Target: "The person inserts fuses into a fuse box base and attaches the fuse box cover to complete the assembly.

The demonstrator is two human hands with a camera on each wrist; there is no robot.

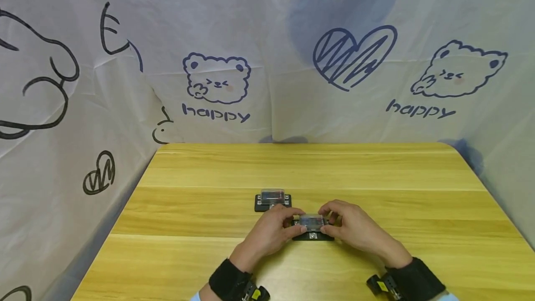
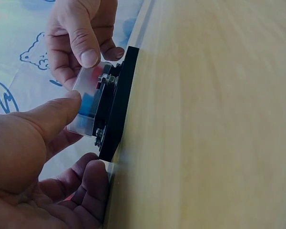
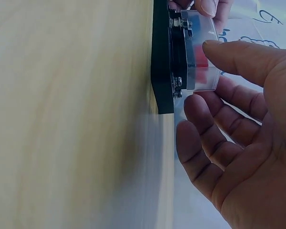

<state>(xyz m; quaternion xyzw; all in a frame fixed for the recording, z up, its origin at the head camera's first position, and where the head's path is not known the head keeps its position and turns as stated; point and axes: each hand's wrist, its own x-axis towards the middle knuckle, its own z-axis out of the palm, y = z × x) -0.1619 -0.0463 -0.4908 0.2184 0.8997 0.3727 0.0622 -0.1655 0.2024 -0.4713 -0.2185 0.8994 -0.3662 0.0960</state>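
A fuse block with a black base (image 1: pixel 303 237) sits on the table in front of me. Its clear cover (image 1: pixel 312 221) is between my two hands, and red and blue fuses show through it in the wrist views. My left hand (image 1: pixel 270 229) pinches the cover's left end, thumb on the near side and fingers behind. At the other end my right hand (image 1: pixel 360 227) pinches the same cover in a like way. In the right wrist view, the lower fingers (image 3: pixel 196 148) curl loosely beside the block. Metal screws (image 2: pixel 99 137) stand along the black base.
A second fuse block (image 1: pixel 272 197), also under a clear cover, lies just behind my left hand. The wooden table (image 1: pixel 376 171) reaches back to a white cloth (image 1: pixel 288 106) with drawn bears and hearts. Both wrists wear black straps (image 1: pixel 227 278) with small cameras.
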